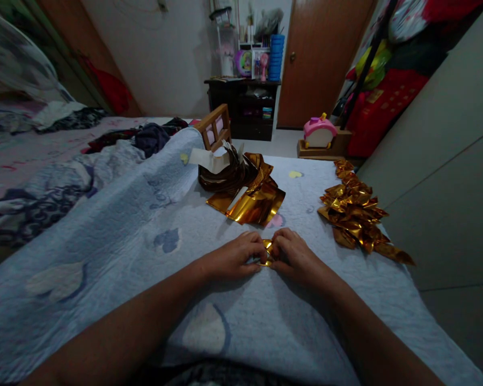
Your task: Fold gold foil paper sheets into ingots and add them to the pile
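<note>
Between my two hands, low over the bed cover, is a small piece of gold foil paper (268, 246). My left hand (241, 254) pinches its left side, and my right hand (292, 252) grips its right side, fingers curled. Most of the piece is hidden behind my fingers. Just beyond my hands lies a loose stack of gold foil sheets (257, 201), some fanned out flat, others curled with pale backs showing. To the right, a heap of folded gold foil pieces (354, 212) stretches along the bed's edge.
A light blue quilted cover (137, 273) with heart prints spreads under everything. Rumpled clothes and bedding (116, 150) lie to the left. Past the bed stand a dark cabinet (241, 110), a wooden door (322, 64) and a pink toy (320, 131). A pale panel (446, 177) borders the right side.
</note>
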The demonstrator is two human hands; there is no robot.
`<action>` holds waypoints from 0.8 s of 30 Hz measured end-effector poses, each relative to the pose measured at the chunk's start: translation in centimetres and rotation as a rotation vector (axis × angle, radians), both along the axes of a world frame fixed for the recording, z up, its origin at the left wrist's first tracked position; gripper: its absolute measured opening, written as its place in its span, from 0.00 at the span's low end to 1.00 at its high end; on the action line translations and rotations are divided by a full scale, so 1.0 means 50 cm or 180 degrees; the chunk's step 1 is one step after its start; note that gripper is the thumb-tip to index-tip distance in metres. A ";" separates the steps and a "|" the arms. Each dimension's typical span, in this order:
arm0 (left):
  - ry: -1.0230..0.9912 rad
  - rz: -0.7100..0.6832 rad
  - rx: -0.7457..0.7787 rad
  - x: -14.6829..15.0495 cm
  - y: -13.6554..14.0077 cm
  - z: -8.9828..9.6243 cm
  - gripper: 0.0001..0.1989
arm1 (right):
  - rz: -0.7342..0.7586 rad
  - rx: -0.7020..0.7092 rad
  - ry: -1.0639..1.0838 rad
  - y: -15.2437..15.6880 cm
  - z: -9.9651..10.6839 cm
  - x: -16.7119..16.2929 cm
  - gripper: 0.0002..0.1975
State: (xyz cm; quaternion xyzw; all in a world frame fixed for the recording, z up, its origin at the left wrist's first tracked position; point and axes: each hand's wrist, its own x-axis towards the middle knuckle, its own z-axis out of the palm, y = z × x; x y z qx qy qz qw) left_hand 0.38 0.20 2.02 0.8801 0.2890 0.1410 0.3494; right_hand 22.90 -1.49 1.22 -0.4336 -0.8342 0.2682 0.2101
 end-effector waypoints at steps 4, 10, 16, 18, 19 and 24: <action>-0.0084 -0.0010 0.0119 -0.004 -0.001 -0.002 0.07 | 0.0116 0.0037 -0.0076 -0.001 0.008 0.003 0.07; -0.0117 -0.0037 0.0385 0.001 -0.008 0.000 0.13 | 0.0108 0.0133 -0.0407 -0.007 0.019 0.000 0.09; 0.0036 -0.0103 0.0686 0.007 -0.012 0.007 0.13 | 0.0173 0.0395 -0.0575 -0.011 0.024 -0.008 0.02; 0.0084 -0.0045 0.0754 0.007 -0.012 0.008 0.10 | 0.0208 0.0453 -0.0632 -0.013 0.027 -0.009 0.01; 0.0064 0.0014 0.0789 0.006 -0.011 0.009 0.11 | 0.0216 0.0468 -0.0668 -0.014 0.029 -0.010 0.02; -0.0291 0.0519 0.0861 -0.002 -0.003 0.008 0.16 | 0.0232 0.0530 -0.0722 -0.019 0.033 -0.012 0.03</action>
